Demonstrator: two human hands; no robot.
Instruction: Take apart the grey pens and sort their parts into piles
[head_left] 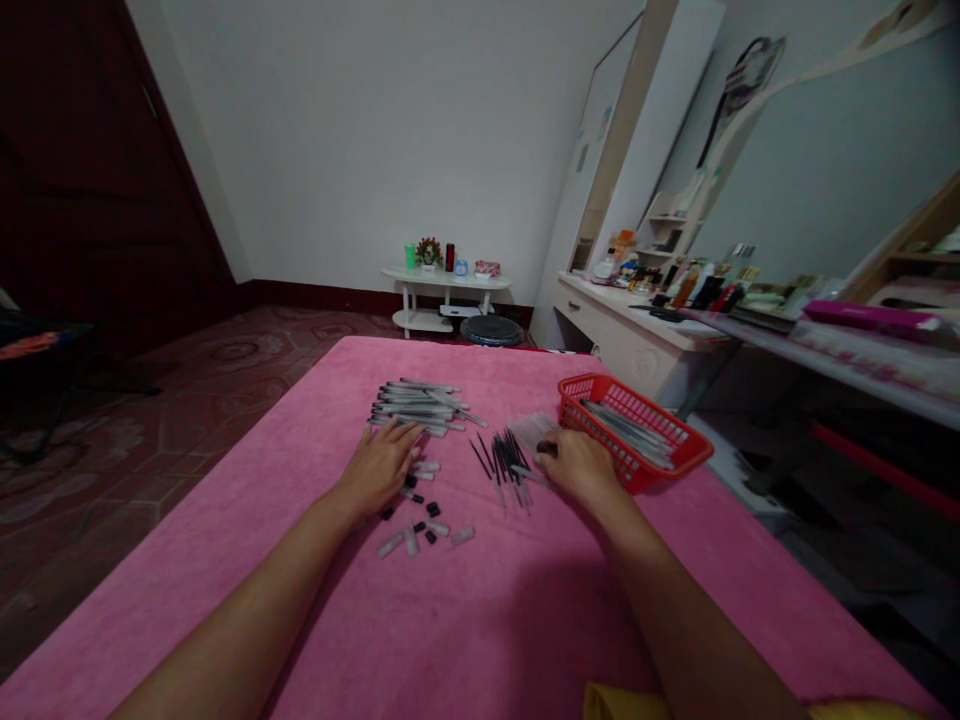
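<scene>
Two hands among pen parts on pink plush

Head view: A desk under a soft, napped pink cloth (480, 620) runs away from the wearer to a straight far edge, with a white oval side table (390, 272) beyond it. The widest open stretches of cloth lie along the left side and in front of the parts, between the forearms; another strip lies behind the pens.

The left hand (381, 465) rests palm down at the near side of a stack of slim, straight grey pens (416, 405) with dark ends, left of centre. Its grip is apart, fingers extended and thumb standing off. Just in front lie scattered blocky black plugs (433, 509) and short, frosted plastic caps (463, 536).

The right hand (583, 465) is curled beside translucent tubes (529, 430); whether its grip is closed on one, I cannot tell. Thin, pointed black refills (496, 458) lie fanned out between the hands, near the tubes.

Just beyond the right hand, a red plastic basket (694, 452) with latticed walls holds long, narrow grey rods (630, 435). Its outer corner appears to reach the desk's right edge, leaving little room there. Yellow fabric (619, 703) shows at the bottom.
</scene>
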